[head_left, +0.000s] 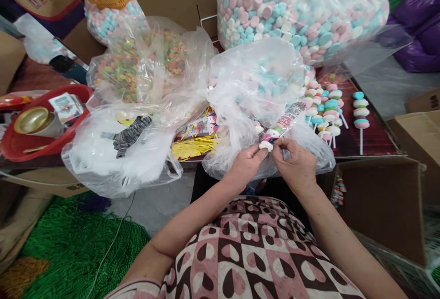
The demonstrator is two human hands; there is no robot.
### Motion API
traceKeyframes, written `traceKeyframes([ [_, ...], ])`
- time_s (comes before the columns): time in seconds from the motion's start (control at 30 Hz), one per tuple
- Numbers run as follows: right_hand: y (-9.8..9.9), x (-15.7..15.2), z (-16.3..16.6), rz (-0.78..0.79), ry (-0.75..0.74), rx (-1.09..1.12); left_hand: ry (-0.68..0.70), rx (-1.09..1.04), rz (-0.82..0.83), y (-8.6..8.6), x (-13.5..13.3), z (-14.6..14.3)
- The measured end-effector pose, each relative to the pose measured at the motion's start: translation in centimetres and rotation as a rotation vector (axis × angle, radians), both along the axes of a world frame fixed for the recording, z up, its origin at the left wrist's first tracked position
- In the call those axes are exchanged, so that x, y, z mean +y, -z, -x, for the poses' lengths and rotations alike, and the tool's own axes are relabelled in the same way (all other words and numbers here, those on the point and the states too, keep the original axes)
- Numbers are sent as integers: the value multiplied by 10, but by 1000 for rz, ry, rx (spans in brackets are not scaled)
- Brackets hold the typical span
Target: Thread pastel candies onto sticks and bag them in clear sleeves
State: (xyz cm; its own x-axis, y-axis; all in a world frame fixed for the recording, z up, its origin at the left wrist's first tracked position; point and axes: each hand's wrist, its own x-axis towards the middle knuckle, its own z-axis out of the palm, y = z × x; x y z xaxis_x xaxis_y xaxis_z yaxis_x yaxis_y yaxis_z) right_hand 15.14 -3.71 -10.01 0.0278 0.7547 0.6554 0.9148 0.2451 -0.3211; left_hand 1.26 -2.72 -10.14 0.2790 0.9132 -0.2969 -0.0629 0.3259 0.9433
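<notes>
Diagonally away and rightward, the wrapped candy (283, 123)

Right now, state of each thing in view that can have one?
Left hand: pinching white piece
Right hand: fingers pinched beside it
Held candy stick: in printed wrapper, slanted; closure unclear
Single candy stick: lying apart
Large marshmallow bag: bulging
Yellow strips: bunched
Striped cloth: crumpled
Red basin: holding bowls
Cardboard box, right: open
</notes>
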Motion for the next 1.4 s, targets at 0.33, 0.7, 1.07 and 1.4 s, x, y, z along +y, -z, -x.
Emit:
traceKeyframes([
  [0.33, -3, -8, 3, 103, -26, 116, 28, 69, -26, -10, 1, -2],
  [0.7, -17, -12, 2, 321, -85, 452, 343, -122, 132, -31, 15, 24],
  [1.07, -15, -19, 3, 397, -95, 549, 452, -73, 168, -22, 10, 18],
  [1.4, -16, -19, 2, 483, -141, 917, 423, -198, 210, -28, 5, 15],
])
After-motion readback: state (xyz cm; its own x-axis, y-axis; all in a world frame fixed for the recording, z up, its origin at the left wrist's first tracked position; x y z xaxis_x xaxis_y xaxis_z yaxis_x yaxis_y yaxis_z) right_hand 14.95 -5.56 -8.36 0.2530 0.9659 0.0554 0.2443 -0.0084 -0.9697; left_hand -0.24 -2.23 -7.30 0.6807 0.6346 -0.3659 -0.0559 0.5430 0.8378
